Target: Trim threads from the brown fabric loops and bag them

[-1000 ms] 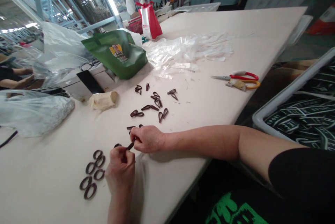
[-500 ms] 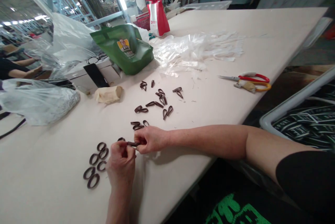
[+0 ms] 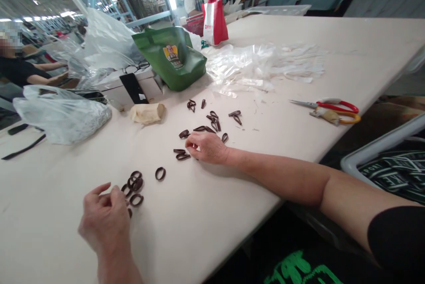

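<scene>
My left hand [image 3: 106,215] is over the left part of the table, thumb and fingers apart, holding nothing visible. Beside its fingertips lies a cluster of dark brown rings [image 3: 136,200], partly hidden by the hand. A single round ring [image 3: 160,174] lies between my two hands. My right hand [image 3: 208,147] is among narrow dark brown loops, its fingers curled and the thumb close to the fingertips in a pinch. Whatever the pinch contains is too hidden to make out. Flattened loops [image 3: 182,156] lie just left of it, and more loops [image 3: 214,120] lie beyond it.
Scissors [image 3: 327,110] with red and yellow handles lie to the right. Farther back are a wrapped roll [image 3: 148,113], a phone [image 3: 133,89], a green bag [image 3: 175,60], clear plastic sheets [image 3: 245,67] and a red-white bag [image 3: 214,21]. A plastic bag [image 3: 66,116] stands left; co-workers are behind.
My hands have parted: the left moved left to the rings, the right moved up and right to the loops. The piece they held between them is gone from there. The view has shifted slightly.
</scene>
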{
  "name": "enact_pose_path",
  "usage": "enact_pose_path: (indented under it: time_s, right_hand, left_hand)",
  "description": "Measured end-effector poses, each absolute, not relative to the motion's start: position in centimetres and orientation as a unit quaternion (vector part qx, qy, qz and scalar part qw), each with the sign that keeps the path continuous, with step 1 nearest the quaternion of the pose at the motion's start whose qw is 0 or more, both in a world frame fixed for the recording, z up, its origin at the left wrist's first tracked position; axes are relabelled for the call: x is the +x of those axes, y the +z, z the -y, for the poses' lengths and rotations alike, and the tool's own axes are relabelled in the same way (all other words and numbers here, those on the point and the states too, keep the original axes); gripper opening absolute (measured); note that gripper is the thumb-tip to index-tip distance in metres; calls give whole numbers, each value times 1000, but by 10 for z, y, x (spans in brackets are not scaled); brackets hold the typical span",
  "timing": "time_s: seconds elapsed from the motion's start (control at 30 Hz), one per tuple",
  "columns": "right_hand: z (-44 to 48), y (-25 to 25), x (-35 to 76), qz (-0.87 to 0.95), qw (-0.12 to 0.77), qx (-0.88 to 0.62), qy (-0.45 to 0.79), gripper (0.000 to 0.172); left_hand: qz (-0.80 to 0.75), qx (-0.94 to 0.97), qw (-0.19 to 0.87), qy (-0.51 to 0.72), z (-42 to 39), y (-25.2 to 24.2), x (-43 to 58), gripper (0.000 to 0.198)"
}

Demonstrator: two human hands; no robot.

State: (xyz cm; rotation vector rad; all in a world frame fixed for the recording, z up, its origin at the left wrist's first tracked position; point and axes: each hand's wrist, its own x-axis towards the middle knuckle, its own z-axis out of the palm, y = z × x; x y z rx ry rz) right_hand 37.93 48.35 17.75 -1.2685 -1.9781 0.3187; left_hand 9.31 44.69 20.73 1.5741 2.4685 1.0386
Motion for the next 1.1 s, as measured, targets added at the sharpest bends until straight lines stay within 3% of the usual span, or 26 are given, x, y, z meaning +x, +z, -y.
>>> enact_pose_path:
  time_s: [0.17,0.33,0.5,0.67,0.83,1.0,1.1]
  right_hand:
    - [-484,185,386,760,305,-564,105,16]
    - [-482,188,386,765,224,-595,105,21]
    - [-470,189,377,794,162,-579,96,29]
    - [-462,184,369,851,152,-491,108,18]
    - [-461,177,367,860,211,-443,138,15]
    - [-456,169,360,770,320,-436,338,19]
    - [-462,157,353,646,344,-397,554,39]
  left_hand:
    - [-753,516,-43,406,-444,206,79,19]
    - [-742,488,-11,460,-440,214,84,31]
    - [-711,479,-27,514,-439,216,85,31]
    - [-685,483,-35,545,-439,213,84,29]
    - [-678,499,-13,540,-439,214,95,29]
    - [-652,555,179,485,-433,195,126,33]
    - [-554,598,313,488,-430,167,155,45]
